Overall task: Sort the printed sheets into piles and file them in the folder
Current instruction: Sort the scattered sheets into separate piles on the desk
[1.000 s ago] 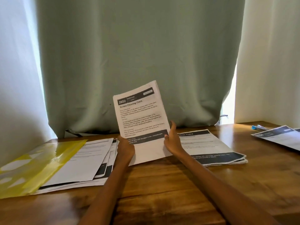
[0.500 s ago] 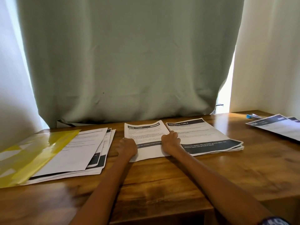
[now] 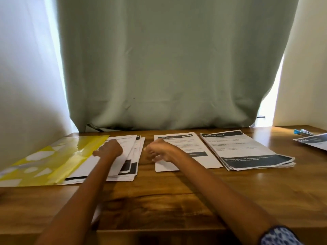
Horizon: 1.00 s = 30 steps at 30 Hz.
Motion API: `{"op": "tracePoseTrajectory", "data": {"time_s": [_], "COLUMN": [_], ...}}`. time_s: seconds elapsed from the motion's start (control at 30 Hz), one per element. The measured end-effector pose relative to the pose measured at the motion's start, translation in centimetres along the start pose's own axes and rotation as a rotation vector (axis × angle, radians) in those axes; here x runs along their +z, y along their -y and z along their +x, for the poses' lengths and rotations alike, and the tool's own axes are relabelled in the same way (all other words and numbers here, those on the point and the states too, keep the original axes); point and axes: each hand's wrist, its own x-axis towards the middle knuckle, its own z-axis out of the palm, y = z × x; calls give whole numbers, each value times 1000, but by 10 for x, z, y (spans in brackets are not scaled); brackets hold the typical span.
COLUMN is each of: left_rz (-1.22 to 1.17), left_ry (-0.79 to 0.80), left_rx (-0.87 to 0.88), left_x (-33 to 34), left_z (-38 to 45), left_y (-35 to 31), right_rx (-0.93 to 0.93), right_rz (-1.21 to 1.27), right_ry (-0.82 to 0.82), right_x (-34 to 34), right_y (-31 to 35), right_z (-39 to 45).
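A loose unsorted stack of printed sheets [image 3: 127, 167] lies at the left, partly under a yellow translucent folder [image 3: 53, 160]. My left hand [image 3: 108, 149] rests on top of that stack, its fingers hidden behind the back of the hand. A single sheet [image 3: 196, 147] lies flat in the middle of the table. My right hand [image 3: 157, 152] hovers over that sheet's left edge with fingers loosely curled, holding nothing. To the right of it is a neat pile of sheets [image 3: 247, 152] with a dark header and footer band.
More printed sheets [image 3: 315, 141] lie at the far right edge, with a blue object [image 3: 300, 132] behind them. A green curtain [image 3: 168, 68] hangs along the back of the wooden table [image 3: 177, 191]. The table's front edge runs close below my forearms.
The sheet I held up with both hands now lies flat in the middle. Both hands have let go; the left moved onto the left stack, the right shifted left.
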Motion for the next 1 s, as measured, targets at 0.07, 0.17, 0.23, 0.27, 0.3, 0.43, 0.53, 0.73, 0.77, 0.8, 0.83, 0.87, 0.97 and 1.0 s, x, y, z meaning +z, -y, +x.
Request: {"op": "tracePoseTrajectory", "data": {"time_s": [0.07,0.17,0.23,0.27,0.3,0.43,0.53,0.73,0.77,0.8,0.83,0.87,0.97,1.0], "left_rz": [24,-24,-86,-125,-163,-312,-347,-341,-300,-261,-242,-253,-466,-586], "left_ry": [60,94,75,79,94,125,101,82,68,45,26,7,-32,-27], "left_rx": [-37,-66,-57,-40,-27,9,69,44,34,29,25,32,80,125], "left_x": [-8,-9,-10,-13,-15,-19,-22,-18,-18,-18,-17,-17,-16,-19], "left_z": [14,28,34,34,32,33,28,25,24,25,28,30,36,35], "left_y": [30,60,73,77,79,86,86,86,87,88,89,88,77,69], "right_rx": [72,155,172,172,178,205,210,27,-11,-45,-80,-118,-217,-238], "right_rz": [169,372,421,409,394,206,88,-138,-152,-157,-154,-138,-36,19], "right_ry": [54,74,48,8,-22,-21,13,-131,-169,-210,-249,-279,-325,-331], "right_x": [23,49,65,72,75,79,81,79,70,58,45,31,-8,-18], "right_y": [13,26,33,34,35,38,39,45,47,49,51,53,53,52], "right_z": [7,23,31,37,41,42,42,46,46,48,45,44,38,36]}}
